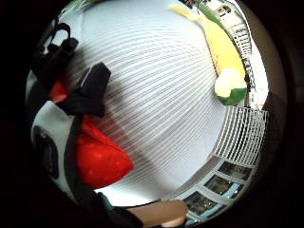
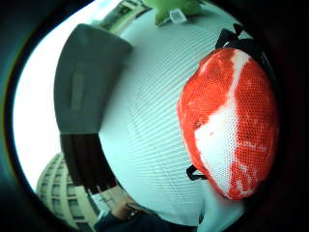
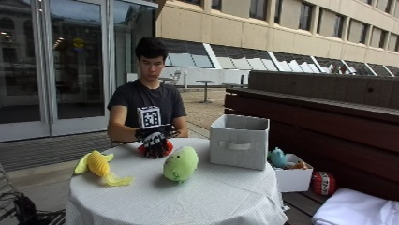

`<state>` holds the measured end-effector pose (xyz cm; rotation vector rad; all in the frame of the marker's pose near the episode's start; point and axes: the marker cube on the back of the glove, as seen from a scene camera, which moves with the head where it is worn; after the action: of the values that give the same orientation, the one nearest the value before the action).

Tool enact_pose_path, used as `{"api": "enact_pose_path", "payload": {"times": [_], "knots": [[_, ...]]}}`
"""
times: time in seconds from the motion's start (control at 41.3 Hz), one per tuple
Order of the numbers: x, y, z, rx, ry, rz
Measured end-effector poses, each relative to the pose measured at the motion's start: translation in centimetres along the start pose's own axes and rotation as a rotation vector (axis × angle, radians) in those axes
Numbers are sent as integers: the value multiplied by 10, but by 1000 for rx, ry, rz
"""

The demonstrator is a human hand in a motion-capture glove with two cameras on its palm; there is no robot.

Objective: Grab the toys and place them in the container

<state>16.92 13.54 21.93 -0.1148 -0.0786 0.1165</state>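
While low over the table [image 3: 205, 197], the grip [image 3: 154, 137] is clenched around the red toy [image 3: 156, 149]; green toy [image 3: 180, 164] nearby, grey container [image 3: 239, 140] beyond it.

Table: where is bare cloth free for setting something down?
Bare cloth runs along the near edge of the table, in front of the green toy and grey container. It is crowded where the gloved hand holds the red toy.

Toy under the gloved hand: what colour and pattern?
The toy is red with a white streak, under mesh; the right thumb side palm view shows it best.
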Motion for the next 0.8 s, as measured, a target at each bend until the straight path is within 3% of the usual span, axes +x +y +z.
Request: {"api": "enact_pose_path", "payload": {"times": [0.291,0.436,0.533,0.799], "knots": [[2,-35,-50,-133,11,3],[-17,-54,-108,-68,-5,24],[-33,-83,-152,32,-7,-45],[-124,-128,-245,189,-17,-92]]}}
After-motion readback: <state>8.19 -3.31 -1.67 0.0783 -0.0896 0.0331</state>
